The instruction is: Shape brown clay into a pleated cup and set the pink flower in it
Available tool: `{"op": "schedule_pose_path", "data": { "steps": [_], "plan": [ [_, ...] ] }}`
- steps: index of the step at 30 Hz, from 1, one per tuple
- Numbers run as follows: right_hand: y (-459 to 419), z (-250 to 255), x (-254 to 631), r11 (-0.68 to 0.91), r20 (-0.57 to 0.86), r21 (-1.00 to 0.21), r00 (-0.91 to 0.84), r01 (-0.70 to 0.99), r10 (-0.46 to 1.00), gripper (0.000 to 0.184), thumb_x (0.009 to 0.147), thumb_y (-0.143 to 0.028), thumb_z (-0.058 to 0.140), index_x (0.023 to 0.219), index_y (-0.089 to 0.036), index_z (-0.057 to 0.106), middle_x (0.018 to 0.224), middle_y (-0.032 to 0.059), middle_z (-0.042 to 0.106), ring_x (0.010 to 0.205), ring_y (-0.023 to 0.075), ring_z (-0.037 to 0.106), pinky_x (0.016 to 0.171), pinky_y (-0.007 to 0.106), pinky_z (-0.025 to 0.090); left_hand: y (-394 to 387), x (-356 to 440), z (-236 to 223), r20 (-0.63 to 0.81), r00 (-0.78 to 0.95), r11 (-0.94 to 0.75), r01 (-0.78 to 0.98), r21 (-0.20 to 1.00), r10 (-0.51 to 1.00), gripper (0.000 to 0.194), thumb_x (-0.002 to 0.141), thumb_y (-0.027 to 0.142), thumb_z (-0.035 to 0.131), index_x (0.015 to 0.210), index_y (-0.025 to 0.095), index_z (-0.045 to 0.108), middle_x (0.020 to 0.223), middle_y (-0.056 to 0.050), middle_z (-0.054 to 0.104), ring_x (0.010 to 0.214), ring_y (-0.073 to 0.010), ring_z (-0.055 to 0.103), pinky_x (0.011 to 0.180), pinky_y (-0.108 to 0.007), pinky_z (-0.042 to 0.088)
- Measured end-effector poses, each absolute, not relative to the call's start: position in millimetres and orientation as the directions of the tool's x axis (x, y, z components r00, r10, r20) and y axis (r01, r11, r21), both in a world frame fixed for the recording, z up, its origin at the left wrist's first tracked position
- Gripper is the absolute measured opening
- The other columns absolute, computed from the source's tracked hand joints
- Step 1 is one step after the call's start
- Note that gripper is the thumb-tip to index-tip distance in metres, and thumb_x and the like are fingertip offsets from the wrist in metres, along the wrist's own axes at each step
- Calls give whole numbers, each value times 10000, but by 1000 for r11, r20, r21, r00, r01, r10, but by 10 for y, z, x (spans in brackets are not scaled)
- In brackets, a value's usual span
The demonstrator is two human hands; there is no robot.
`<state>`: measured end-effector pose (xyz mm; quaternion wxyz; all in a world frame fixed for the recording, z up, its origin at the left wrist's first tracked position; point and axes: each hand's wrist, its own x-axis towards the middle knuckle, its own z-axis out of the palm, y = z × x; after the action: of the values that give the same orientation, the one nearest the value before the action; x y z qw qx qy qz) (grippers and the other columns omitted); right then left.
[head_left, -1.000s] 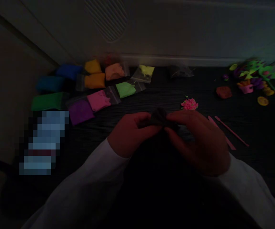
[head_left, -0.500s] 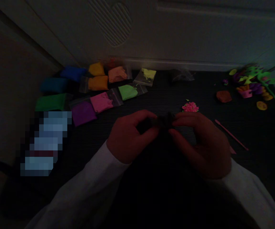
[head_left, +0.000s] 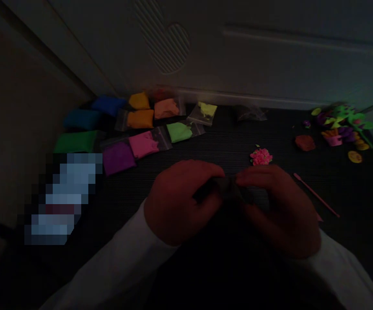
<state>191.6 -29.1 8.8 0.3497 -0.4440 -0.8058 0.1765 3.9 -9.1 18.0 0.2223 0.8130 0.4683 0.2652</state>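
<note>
Between my two hands is a dark piece of soft modelling clay [head_left: 230, 186], dim against the black table. My left hand [head_left: 183, 202] pinches its left side with thumb and fingertips. On the other side, the fingertips and thumb of my right hand [head_left: 280, 211] press on it. Just beyond my right fingers lies a cluster of small pink flowers [head_left: 261, 157] with bits of green. To the right of that hand rests a thin pink modelling tool [head_left: 317, 196], and the tip of a second pink tool [head_left: 320, 218] shows beside my wrist.
Bags of coloured clay line the left and back, among them purple [head_left: 119, 158], pink [head_left: 143, 144], light green [head_left: 179, 131] and green [head_left: 76, 142]. A blurred-out lit screen [head_left: 66, 193] is at left. A reddish-brown lump [head_left: 305, 143] and finished clay shapes [head_left: 344, 122] sit at right.
The view has tilted up slightly, so everything sits lower. My hands still hold the dark clay, now stretched wider between them, and my left fingers have curled further over it.
</note>
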Motion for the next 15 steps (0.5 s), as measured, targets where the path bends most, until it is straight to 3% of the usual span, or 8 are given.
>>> {"op": "schedule_pose_path", "data": {
  "steps": [9,15],
  "plan": [
    [-296,94,1910,570,422,-566,-385,596,821,280,720,-50,597,969,-170,558,951,64,647,909,148,615,783,263,538,-98,36,203,307,476,-563,624,542,824,150,772,185,533,880,220,630,866,-2,714,777,-137,629,779,-248,464],
    [-297,160,1908,600,466,-536,-385,593,797,222,734,-67,582,929,-172,570,917,66,657,868,146,629,753,245,545,-108,43,207,331,476,-565,528,634,815,170,755,172,535,892,233,615,886,-2,701,768,-133,629,748,-242,488]
  ]
}}
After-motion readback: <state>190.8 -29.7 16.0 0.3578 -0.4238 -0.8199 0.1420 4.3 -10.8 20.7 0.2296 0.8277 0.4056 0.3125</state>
